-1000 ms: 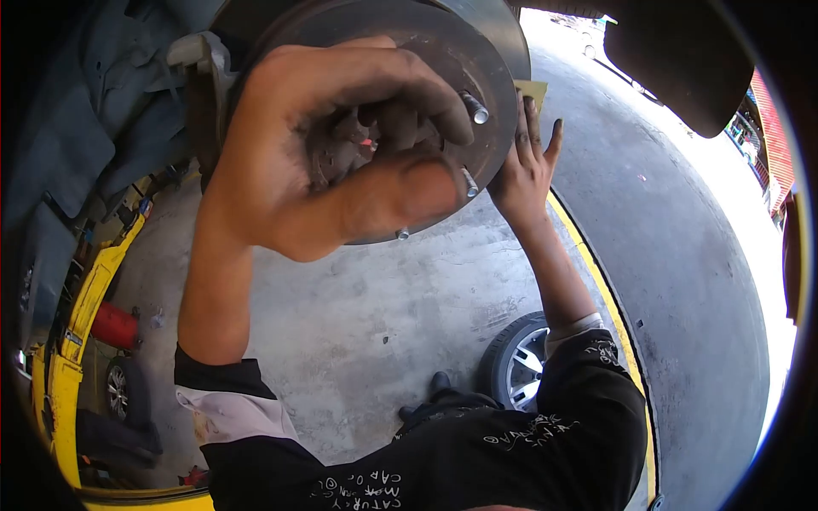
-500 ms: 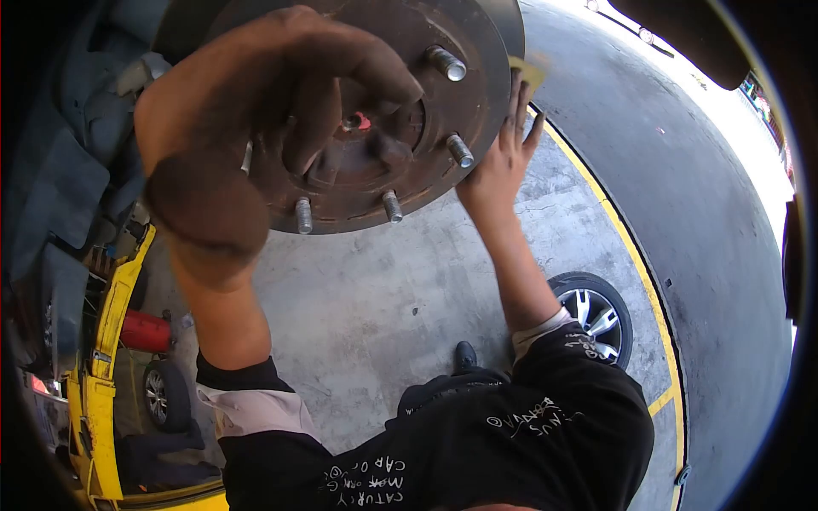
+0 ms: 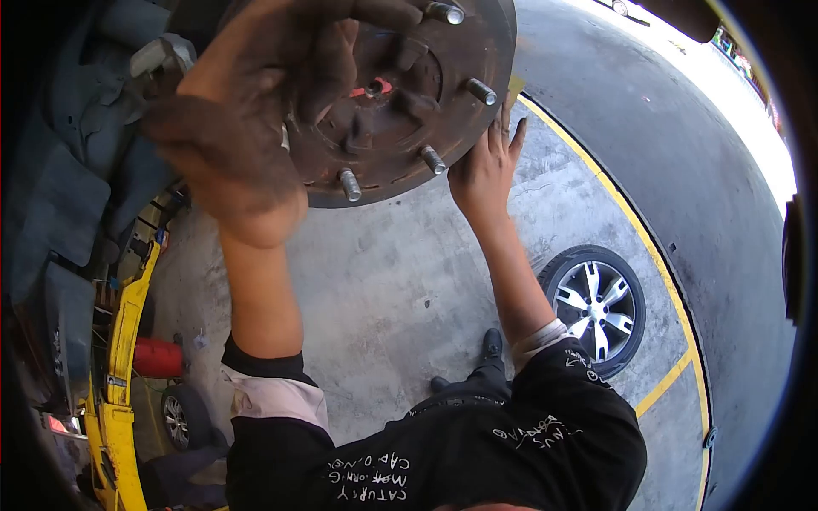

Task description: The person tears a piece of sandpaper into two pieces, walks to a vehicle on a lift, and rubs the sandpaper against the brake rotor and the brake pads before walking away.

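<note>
A dark, rusty brake disc (image 3: 400, 170) with several silver wheel studs fills the top middle of the view. My left hand (image 3: 256, 111), blackened with grime, is in front of its left part, fingers apart and curved across the face. The lower part of that hand is smeared by motion. A red mark shows around the disc's centre hole. My right hand (image 3: 486, 166) is at the disc's right edge, with its dirty fingers stretched out and spread along the rim. A small yellowish patch (image 3: 516, 85) shows by those fingertips. Part of the right hand is hidden behind the disc.
A wheel with a silver rim (image 3: 596, 311) lies on the concrete floor at right, beside a yellow floor line (image 3: 613, 192). At left stand a yellow lift arm (image 3: 119, 383), a red cylinder (image 3: 158, 358) and another wheel (image 3: 179, 417). Grey vehicle body parts (image 3: 60, 187) border the upper left.
The disc appears higher in view. My left hand has shifted up and right relative to the frame, uncovering more of the hub's centre. My right hand sits slightly lower along the rim.
</note>
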The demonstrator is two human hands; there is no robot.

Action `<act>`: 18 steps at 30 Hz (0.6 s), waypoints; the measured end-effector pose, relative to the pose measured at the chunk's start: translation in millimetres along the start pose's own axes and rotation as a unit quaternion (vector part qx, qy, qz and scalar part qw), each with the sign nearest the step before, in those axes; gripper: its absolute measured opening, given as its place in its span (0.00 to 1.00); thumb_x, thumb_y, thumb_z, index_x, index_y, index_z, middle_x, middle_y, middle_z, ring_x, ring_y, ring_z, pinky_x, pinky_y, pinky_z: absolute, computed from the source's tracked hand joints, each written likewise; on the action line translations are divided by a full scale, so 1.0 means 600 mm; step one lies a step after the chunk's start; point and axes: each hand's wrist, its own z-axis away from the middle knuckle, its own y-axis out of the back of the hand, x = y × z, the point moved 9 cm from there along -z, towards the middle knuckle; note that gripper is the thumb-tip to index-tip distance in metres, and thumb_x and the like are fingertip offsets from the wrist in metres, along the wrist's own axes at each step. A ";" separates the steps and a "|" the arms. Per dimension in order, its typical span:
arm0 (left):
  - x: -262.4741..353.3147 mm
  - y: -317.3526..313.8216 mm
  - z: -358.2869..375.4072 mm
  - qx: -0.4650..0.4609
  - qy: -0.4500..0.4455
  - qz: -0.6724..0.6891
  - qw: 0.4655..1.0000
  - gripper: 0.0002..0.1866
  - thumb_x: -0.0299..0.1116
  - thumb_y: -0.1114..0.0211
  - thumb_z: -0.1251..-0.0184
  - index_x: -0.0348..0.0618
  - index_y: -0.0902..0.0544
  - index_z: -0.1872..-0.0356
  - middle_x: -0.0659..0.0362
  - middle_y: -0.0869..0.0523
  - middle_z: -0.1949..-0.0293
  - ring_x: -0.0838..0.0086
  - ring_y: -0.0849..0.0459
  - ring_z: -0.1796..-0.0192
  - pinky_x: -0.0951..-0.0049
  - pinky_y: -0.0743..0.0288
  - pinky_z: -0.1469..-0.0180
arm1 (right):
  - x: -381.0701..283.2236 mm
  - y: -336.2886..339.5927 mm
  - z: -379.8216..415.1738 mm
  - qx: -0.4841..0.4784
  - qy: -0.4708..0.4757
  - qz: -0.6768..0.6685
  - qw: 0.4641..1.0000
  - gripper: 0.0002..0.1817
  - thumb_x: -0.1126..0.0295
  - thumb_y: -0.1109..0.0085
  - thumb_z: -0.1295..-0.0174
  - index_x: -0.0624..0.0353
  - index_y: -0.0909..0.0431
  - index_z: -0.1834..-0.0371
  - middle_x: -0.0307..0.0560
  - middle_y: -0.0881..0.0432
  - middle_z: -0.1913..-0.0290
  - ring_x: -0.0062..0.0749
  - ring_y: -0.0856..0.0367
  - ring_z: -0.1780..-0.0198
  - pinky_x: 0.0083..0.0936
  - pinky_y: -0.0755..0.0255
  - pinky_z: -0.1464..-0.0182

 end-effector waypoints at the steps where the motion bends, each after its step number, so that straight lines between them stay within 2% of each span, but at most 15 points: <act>1: -0.001 0.013 0.011 0.085 0.012 -0.051 0.995 0.64 0.82 0.83 0.45 0.18 0.26 0.51 0.55 0.22 0.74 0.82 0.38 0.78 0.80 0.42 0.71 | 0.005 -0.002 0.003 0.000 -0.004 -0.004 1.000 0.37 0.79 0.51 0.45 0.65 0.45 0.27 0.59 0.47 0.24 0.51 0.51 0.23 0.62 0.67 0.28; 2: 0.003 0.023 0.025 0.169 0.027 -0.104 0.980 0.65 0.82 0.83 0.45 0.17 0.26 0.51 0.52 0.21 0.73 0.81 0.38 0.78 0.80 0.42 0.71 | 0.007 -0.003 0.003 -0.002 -0.010 -0.010 1.000 0.37 0.80 0.52 0.46 0.65 0.45 0.27 0.60 0.47 0.24 0.50 0.51 0.23 0.61 0.68 0.28; 3: 0.009 0.017 0.035 0.230 0.031 -0.059 0.971 0.64 0.81 0.82 0.44 0.17 0.26 0.52 0.47 0.19 0.71 0.80 0.37 0.79 0.76 0.34 0.66 | 0.010 0.000 -0.004 0.002 -0.012 -0.015 1.000 0.37 0.81 0.53 0.46 0.66 0.45 0.27 0.58 0.47 0.24 0.50 0.51 0.23 0.58 0.69 0.27; 4: 0.008 0.017 0.041 0.232 0.025 -0.069 0.970 0.64 0.81 0.82 0.44 0.17 0.26 0.52 0.47 0.19 0.71 0.80 0.37 0.79 0.76 0.34 0.66 | 0.012 0.006 -0.015 0.007 -0.005 -0.023 1.000 0.37 0.81 0.53 0.46 0.66 0.45 0.27 0.58 0.47 0.24 0.50 0.51 0.23 0.58 0.69 0.27; 6: 0.026 0.005 0.054 0.184 -0.087 -0.096 0.974 0.62 0.84 0.78 0.47 0.23 0.24 0.53 0.50 0.18 0.61 0.82 0.32 0.74 0.83 0.34 0.66 | 0.017 0.011 -0.037 -0.004 0.003 -0.003 1.000 0.37 0.80 0.52 0.45 0.65 0.46 0.27 0.57 0.47 0.24 0.49 0.52 0.22 0.58 0.69 0.27; 7: 0.025 0.000 0.061 0.184 -0.092 -0.107 0.973 0.62 0.84 0.78 0.47 0.23 0.24 0.53 0.50 0.18 0.61 0.82 0.32 0.74 0.83 0.34 0.66 | 0.018 0.015 -0.046 0.003 0.013 -0.008 1.000 0.37 0.77 0.50 0.43 0.65 0.45 0.27 0.56 0.47 0.23 0.49 0.52 0.22 0.58 0.69 0.27; 9: 0.026 0.009 0.088 0.299 -0.099 -0.151 0.937 0.63 0.84 0.83 0.50 0.25 0.22 0.57 0.52 0.21 0.71 0.79 0.33 0.73 0.77 0.33 0.60 | 0.019 0.021 -0.059 -0.002 0.022 -0.016 1.000 0.37 0.75 0.49 0.42 0.65 0.45 0.27 0.56 0.47 0.24 0.48 0.52 0.22 0.58 0.68 0.27; 10: 0.024 0.005 0.091 0.302 -0.103 -0.163 0.934 0.63 0.84 0.83 0.50 0.25 0.22 0.57 0.52 0.21 0.71 0.79 0.33 0.73 0.77 0.33 0.60 | 0.019 0.018 -0.061 -0.013 0.024 -0.015 1.000 0.37 0.74 0.48 0.42 0.64 0.45 0.27 0.56 0.47 0.24 0.48 0.52 0.22 0.58 0.68 0.27; 11: 0.029 0.003 0.096 0.308 -0.128 -0.174 0.926 0.62 0.84 0.83 0.49 0.27 0.22 0.59 0.53 0.24 0.75 0.75 0.31 0.72 0.71 0.33 0.56 | 0.017 0.018 -0.059 -0.010 0.033 -0.025 0.999 0.34 0.73 0.47 0.42 0.65 0.40 0.29 0.58 0.44 0.25 0.51 0.51 0.23 0.59 0.67 0.27; 12: 0.034 -0.001 0.102 0.314 -0.154 -0.189 0.918 0.61 0.83 0.83 0.48 0.28 0.21 0.61 0.54 0.26 0.79 0.72 0.30 0.71 0.65 0.33 0.52 | 0.014 0.011 -0.048 -0.010 0.043 -0.038 0.998 0.34 0.73 0.47 0.42 0.65 0.40 0.29 0.58 0.44 0.25 0.51 0.51 0.23 0.59 0.67 0.27; 14: 0.030 -0.008 0.126 0.385 -0.191 -0.163 0.888 0.59 0.83 0.83 0.47 0.31 0.21 0.66 0.55 0.29 0.81 0.65 0.28 0.67 0.54 0.36 0.46 | 0.014 -0.018 -0.014 -0.044 0.056 -0.027 0.997 0.29 0.71 0.46 0.41 0.63 0.34 0.33 0.62 0.42 0.27 0.56 0.50 0.23 0.59 0.68 0.27; 15: 0.030 -0.011 0.137 0.404 -0.196 -0.183 0.875 0.58 0.82 0.84 0.46 0.32 0.20 0.69 0.55 0.30 0.82 0.63 0.27 0.64 0.53 0.36 0.45 | 0.011 -0.020 -0.005 -0.041 0.069 -0.038 0.996 0.29 0.71 0.46 0.41 0.63 0.34 0.33 0.62 0.42 0.27 0.56 0.50 0.23 0.59 0.68 0.27; 16: 0.030 -0.017 0.143 0.439 -0.211 -0.204 0.849 0.49 0.75 0.80 0.37 0.36 0.26 0.73 0.56 0.34 0.83 0.61 0.29 0.67 0.51 0.34 0.48 | 0.015 -0.020 0.003 -0.039 0.068 -0.028 0.997 0.27 0.71 0.47 0.41 0.62 0.32 0.35 0.64 0.41 0.28 0.58 0.50 0.24 0.58 0.69 0.27; 18: 0.023 -0.028 0.162 0.488 -0.224 -0.204 0.818 0.47 0.73 0.80 0.35 0.37 0.26 0.75 0.55 0.32 0.82 0.62 0.29 0.67 0.51 0.35 0.47 | 0.022 -0.010 -0.016 -0.015 0.075 -0.023 0.997 0.24 0.71 0.48 0.40 0.59 0.30 0.38 0.67 0.42 0.27 0.58 0.52 0.23 0.58 0.74 0.26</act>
